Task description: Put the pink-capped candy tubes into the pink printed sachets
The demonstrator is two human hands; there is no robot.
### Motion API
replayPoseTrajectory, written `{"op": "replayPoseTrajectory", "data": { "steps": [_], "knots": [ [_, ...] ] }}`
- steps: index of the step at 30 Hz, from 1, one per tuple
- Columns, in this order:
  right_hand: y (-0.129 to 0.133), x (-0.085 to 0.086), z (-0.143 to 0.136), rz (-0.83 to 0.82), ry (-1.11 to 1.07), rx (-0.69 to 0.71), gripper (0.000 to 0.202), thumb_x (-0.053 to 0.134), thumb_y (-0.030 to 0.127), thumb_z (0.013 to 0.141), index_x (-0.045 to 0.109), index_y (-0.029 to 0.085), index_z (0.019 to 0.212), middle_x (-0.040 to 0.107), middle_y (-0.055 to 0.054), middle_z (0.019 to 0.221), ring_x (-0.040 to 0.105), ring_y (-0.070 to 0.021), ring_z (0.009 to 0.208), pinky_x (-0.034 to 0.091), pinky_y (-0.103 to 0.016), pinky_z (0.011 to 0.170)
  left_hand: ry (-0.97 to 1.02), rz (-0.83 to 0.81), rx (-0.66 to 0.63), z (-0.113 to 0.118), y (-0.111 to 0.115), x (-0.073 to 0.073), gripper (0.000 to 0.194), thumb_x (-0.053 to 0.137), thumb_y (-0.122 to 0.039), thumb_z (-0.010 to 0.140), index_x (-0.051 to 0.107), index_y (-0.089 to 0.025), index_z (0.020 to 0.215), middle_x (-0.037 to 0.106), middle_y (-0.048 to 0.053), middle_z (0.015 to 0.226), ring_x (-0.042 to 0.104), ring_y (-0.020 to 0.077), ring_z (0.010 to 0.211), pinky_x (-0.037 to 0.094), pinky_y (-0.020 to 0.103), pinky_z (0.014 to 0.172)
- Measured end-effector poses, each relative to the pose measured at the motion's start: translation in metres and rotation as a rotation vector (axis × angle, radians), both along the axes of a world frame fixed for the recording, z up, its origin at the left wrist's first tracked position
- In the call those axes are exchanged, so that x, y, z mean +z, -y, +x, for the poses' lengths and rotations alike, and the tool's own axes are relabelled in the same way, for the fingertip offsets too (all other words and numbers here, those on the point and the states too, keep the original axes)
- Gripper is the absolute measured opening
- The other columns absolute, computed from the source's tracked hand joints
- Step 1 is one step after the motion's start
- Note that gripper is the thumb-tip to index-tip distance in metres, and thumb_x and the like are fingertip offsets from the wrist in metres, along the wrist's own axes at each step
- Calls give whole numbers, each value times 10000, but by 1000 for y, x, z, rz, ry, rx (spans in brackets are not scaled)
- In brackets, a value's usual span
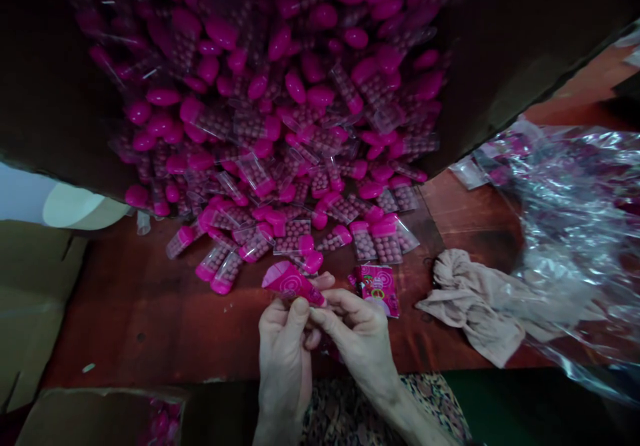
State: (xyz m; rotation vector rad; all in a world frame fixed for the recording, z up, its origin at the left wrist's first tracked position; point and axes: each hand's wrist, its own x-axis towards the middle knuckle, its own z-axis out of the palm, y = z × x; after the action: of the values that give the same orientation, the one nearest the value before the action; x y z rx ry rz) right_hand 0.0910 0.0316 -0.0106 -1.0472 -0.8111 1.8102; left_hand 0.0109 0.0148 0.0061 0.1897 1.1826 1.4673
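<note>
Room for moving: the surface [150, 319], from the cardboard [30, 293] at left to the hands. The left hand [283, 336] pinches the pink printed wrapper [289, 281] short of the packets [293, 233]; long axis diagonal, wide end far-left, narrow end near-right. The right hand [357, 326] grips the narrow end. Rightward: square printed pieces [380, 289], cloth [480, 306].

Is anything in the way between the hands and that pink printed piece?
Nothing visible: the left hand and right hand both grip the pink printed piece. The pink-capped packets lie beyond it.
</note>
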Motion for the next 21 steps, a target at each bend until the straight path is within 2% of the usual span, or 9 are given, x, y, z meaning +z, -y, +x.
{"op": "replayPoseTrajectory", "data": {
  "steps": [6, 11, 14, 21],
  "knots": [
    [-3, 1, 0, -49, -16, 42, 223, 705, 361, 715, 611, 159, 700, 634, 25, 554, 605, -90, 459, 502, -175, 476, 43, 24, -5, -7, -3, 1, 290, 707, -377, 691, 713, -151, 874, 716, 128, 900, 514, 75, 525, 343, 144, 393],
    [0, -3, 1, -28, -11, 97, 207, 684, 340, 741, 598, 159, 691, 623, 35, 550, 602, -80, 453, 490, -159, 462, 13, -37, 20, -7, 0, -3, 245, 652, -326, 755, 699, -147, 917, 719, 127, 854, 488, 73, 472, 301, 147, 349],
    [3, -3, 2, 7, 7, 89, 165, 678, 299, 749, 610, 157, 700, 624, 39, 548, 601, -77, 450, 491, -152, 459, 5, -50, 13, -6, 4, -3, 258, 646, -297, 762, 690, -141, 963, 718, 130, 845, 486, 70, 492, 329, 145, 377],
    [6, 1, 3, 12, 4, 85, 141, 665, 289, 758, 616, 162, 723, 630, 35, 570, 607, -86, 452, 496, -167, 460, -3, -21, -96, -12, 8, 1, 290, 617, -260, 785, 665, -164, 1054, 720, 124, 880, 481, 66, 490, 338, 152, 399]
  ]
}}
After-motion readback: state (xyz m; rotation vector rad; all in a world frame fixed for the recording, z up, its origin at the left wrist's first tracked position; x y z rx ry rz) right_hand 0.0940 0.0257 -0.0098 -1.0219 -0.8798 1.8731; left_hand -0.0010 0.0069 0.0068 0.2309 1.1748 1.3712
